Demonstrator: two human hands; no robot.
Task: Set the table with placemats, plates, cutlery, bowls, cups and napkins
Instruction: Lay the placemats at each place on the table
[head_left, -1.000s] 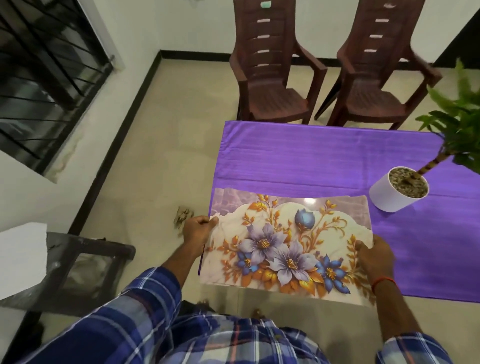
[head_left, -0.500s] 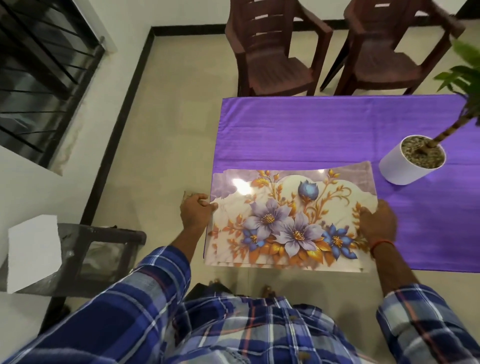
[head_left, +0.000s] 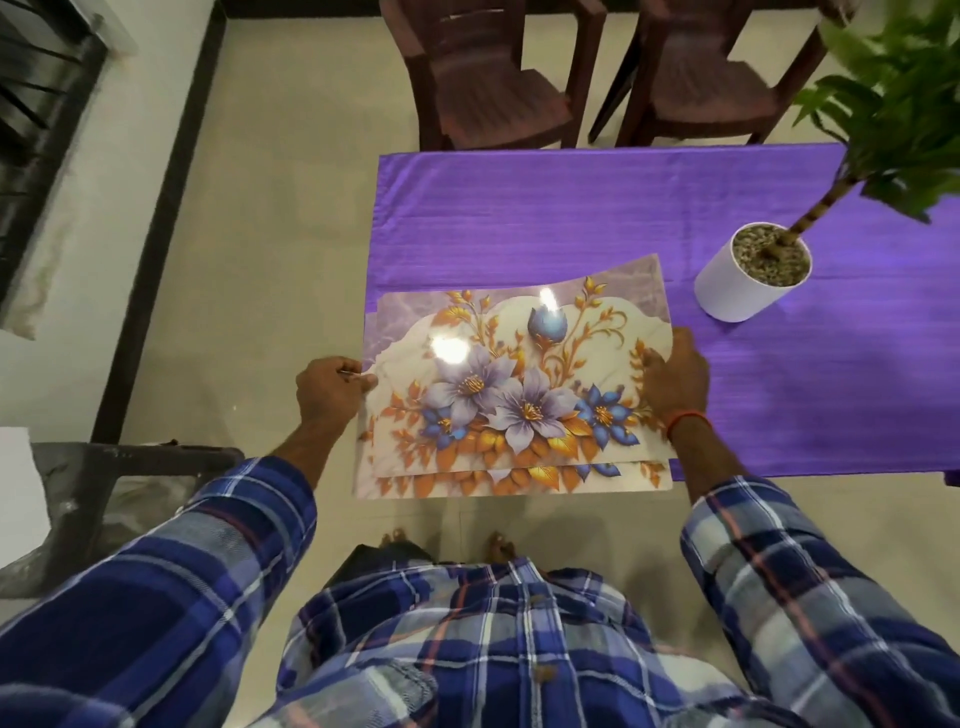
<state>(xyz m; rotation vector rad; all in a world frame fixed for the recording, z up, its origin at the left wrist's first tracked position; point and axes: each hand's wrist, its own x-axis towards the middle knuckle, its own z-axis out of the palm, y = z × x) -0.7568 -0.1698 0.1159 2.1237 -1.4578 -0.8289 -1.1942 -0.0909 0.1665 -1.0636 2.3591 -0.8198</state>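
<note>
Standing at the near left corner of a table under a purple cloth (head_left: 519, 218), both arms in blue checked sleeves reaching forward and down. Holding a stack of glossy rectangular placemats (head_left: 519, 395), printed with purple and blue flowers and gold leaves, by its two short edges. With the left hand (head_left: 332, 387), pinching the left edge, thumb on top and fingers curled beneath. With the right hand (head_left: 675, 374), gripping the right edge, fingers wrapped onto the print, a red thread band (head_left: 685, 418) round the wrist. Stack lying over the table's near left corner, far part over the cloth, near edge jutting past the table toward the body; resting on the cloth or held just above it, cannot tell. Counted: at least two placemats, the top one shifted off the one below; two dark brown plastic chairs (head_left: 488, 98) beyond the far side; one white round pot with a green plant (head_left: 737, 291) on the cloth, right of the stack and apart from it.
</note>
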